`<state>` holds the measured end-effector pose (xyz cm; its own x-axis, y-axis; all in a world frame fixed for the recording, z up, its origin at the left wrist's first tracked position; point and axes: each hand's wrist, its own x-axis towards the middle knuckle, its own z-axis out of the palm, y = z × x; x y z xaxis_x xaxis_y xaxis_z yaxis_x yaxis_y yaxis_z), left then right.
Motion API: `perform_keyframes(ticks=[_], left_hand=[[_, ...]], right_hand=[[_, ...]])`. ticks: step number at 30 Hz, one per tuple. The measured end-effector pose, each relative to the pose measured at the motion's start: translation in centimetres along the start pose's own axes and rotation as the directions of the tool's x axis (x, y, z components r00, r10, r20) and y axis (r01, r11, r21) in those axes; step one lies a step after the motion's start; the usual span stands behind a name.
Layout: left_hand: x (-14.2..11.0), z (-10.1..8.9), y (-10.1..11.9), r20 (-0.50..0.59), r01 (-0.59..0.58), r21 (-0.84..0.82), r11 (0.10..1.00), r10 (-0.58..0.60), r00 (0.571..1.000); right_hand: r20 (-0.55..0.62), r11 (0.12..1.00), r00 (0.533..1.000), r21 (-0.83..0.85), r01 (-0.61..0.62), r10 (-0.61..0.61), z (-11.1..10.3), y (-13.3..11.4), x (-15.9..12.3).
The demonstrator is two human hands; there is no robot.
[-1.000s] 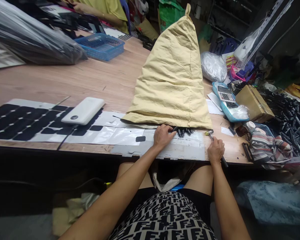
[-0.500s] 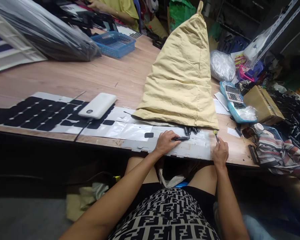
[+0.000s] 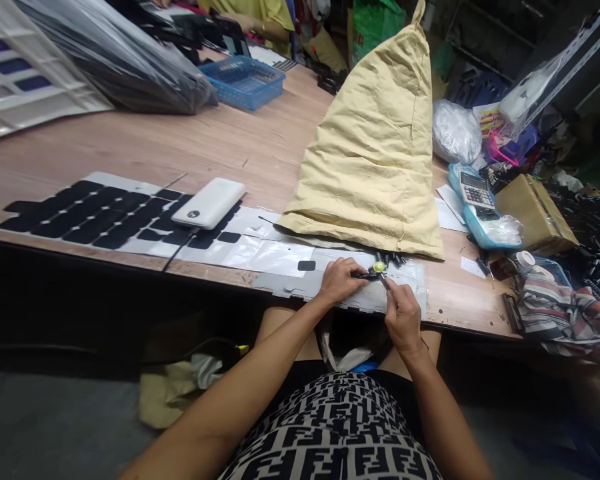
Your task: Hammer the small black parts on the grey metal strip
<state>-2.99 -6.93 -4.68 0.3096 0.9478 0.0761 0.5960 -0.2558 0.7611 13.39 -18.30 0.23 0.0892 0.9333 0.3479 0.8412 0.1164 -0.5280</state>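
Two grips work close together at the near edge of the surface (image 3: 155,143). The left grip (image 3: 342,280) is clamped on a black piece (image 3: 364,275), fingers pinching it so that one end sticks out toward the right grip (image 3: 403,316). The right grip is closed around the handle of a hammer (image 3: 379,267), whose yellow-green head sits over the black piece, just beside the left fingertips; whether the two touch, I cannot tell. A pale sheet (image 3: 410,293) lies beneath the left grip and reaches past the right one.

Several black parts (image 3: 395,259) lie in a small cluster just beyond the right grip, near the hem of a yellow sack (image 3: 370,153) that spreads away beyond both grips. Left of the left grip, one black pad (image 3: 307,265) lies near the wrist, and farther left are rows of black pads (image 3: 97,213) on white backing, with a white box (image 3: 209,203) resting over part of them. Well beyond the left grip is a blue basket (image 3: 245,83), and past it a person (image 3: 275,17) in yellow.

Right of the right grip lie a white card (image 3: 473,267) and a striped cloth (image 3: 555,300). Farther out on that side, a calculator (image 3: 475,190) lies in a blue tray (image 3: 490,233), beside a carton (image 3: 535,210).
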Motion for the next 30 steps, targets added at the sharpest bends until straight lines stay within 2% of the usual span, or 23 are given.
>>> perform_keyframes(ticks=[5,7,11,16,18,22,26,30], left_hand=[[0.0,0.2,-0.2,-0.008,-0.005,0.007,1.0,0.006,1.0],[0.0,0.2,-0.2,-0.006,-0.013,0.0,1.0,0.013,1.0],[0.0,0.0,-0.2,0.002,-0.016,-0.018,1.0,0.016,1.0],[0.0,-0.1,0.0,0.005,-0.011,-0.011,1.0,0.011,1.0],[-0.1,-0.1,0.0,0.008,-0.014,-0.004,1.0,0.014,1.0],[-0.2,-0.2,0.1,0.008,-0.037,0.016,0.999,0.037,0.999],[-0.4,-0.6,0.2,0.04,-0.066,0.014,0.998,0.065,0.997],[-0.6,-0.8,0.1,0.078,-0.103,0.014,0.995,0.101,0.992]], right_hand=[[0.058,0.986,0.998,-0.162,0.048,-0.039,0.5,0.0,-0.3],[0.038,0.979,0.999,-0.197,0.041,-0.034,0.3,0.2,-0.3],[-0.034,0.973,0.999,-0.229,0.008,-0.017,-0.4,0.4,-0.1],[0.024,0.971,1.0,-0.24,0.021,-0.016,-0.4,0.6,-0.2],[0.01,0.97,1.0,-0.244,-0.004,0.006,-0.5,1.1,0.0],[-0.11,0.942,0.99,-0.313,-0.12,0.09,-1.4,4.2,1.2],[-0.239,0.85,0.952,-0.445,-0.282,0.19,-2.8,9.2,2.6],[-0.318,0.783,0.923,-0.509,-0.358,0.215,-3.1,12.7,3.0]])
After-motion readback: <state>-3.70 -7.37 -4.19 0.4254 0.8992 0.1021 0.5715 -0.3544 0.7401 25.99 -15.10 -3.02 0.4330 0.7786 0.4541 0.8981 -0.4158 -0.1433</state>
